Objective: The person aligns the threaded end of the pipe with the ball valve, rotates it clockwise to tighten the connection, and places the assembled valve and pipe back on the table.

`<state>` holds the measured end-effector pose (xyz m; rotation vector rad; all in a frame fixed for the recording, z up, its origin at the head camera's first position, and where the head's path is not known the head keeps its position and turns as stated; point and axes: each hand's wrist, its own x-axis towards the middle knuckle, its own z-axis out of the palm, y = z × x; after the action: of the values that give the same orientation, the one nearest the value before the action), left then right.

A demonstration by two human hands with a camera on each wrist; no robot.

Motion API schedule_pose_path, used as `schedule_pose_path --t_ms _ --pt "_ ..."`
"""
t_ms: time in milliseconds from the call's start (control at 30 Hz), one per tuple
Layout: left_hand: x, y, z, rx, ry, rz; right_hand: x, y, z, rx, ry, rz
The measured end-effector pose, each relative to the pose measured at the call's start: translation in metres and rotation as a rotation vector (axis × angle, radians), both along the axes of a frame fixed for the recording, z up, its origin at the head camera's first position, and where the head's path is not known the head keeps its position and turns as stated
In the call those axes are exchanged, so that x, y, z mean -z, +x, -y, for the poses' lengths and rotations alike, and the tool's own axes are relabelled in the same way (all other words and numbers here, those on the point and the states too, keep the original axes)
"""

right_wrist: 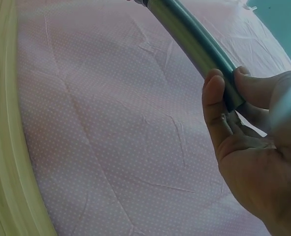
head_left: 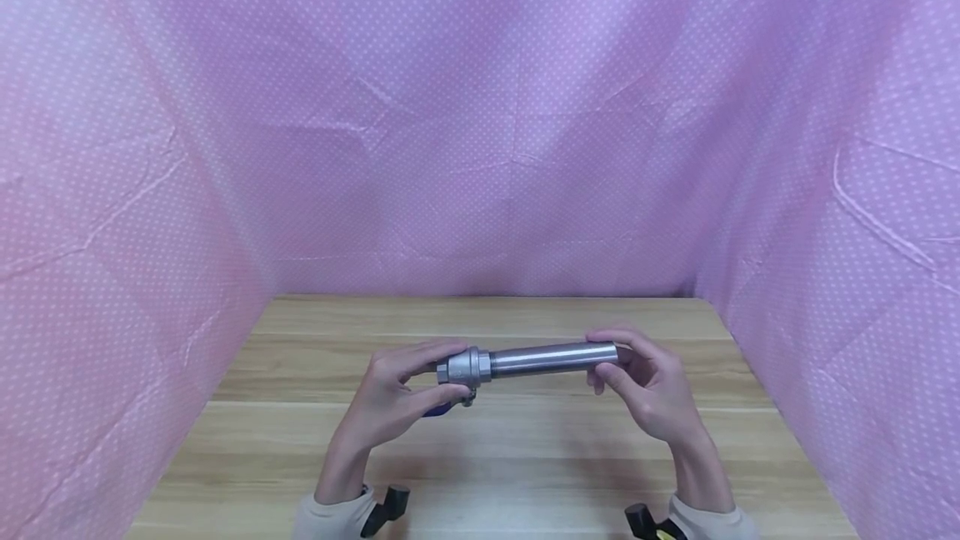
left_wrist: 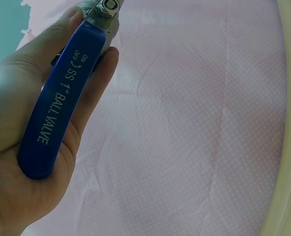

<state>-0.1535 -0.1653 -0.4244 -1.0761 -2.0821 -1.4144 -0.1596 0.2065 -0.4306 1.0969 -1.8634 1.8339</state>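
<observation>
Between the two hands, above the table, a metal ball valve [head_left: 465, 367] and a smooth steel pipe [head_left: 555, 358] are joined end to end, lying nearly level. My left hand [head_left: 390, 394] grips the valve body between thumb and fingers. Along that palm runs the valve's blue lever handle [left_wrist: 57, 103], printed "SS 1" BALL VALVE" with ON and OFF marks. A few threads show where the pipe meets the valve. My right hand [head_left: 648, 386] pinches the pipe's free end; in the right wrist view, thumb and fingertips press on opposite sides of the pipe [right_wrist: 194, 42].
A light wood-grain table [head_left: 525, 473] lies below the hands. Pink dotted cloth [head_left: 480, 148] hangs behind it and on both sides. Black wrist mounts [head_left: 386, 511] sit at the cuffs of the light sleeves [head_left: 712, 521].
</observation>
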Motion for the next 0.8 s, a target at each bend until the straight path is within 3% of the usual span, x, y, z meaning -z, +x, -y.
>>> schedule_pose_path --t_ms 200,433,800 --pt "-0.0004 0.0005 -0.0017 0.013 -0.003 -0.002 -0.002 0.0029 -0.0069 0.091 0.133 0.026" --pt "0.0012 0.0008 -0.0012 -0.003 0.002 -0.003 -0.0033 -0.0008 -0.0039 -0.042 0.037 -0.025" --pt "0.0003 0.0009 -0.0008 0.012 0.002 0.006 0.0011 -0.0012 -0.0093 0.014 0.094 -0.017"
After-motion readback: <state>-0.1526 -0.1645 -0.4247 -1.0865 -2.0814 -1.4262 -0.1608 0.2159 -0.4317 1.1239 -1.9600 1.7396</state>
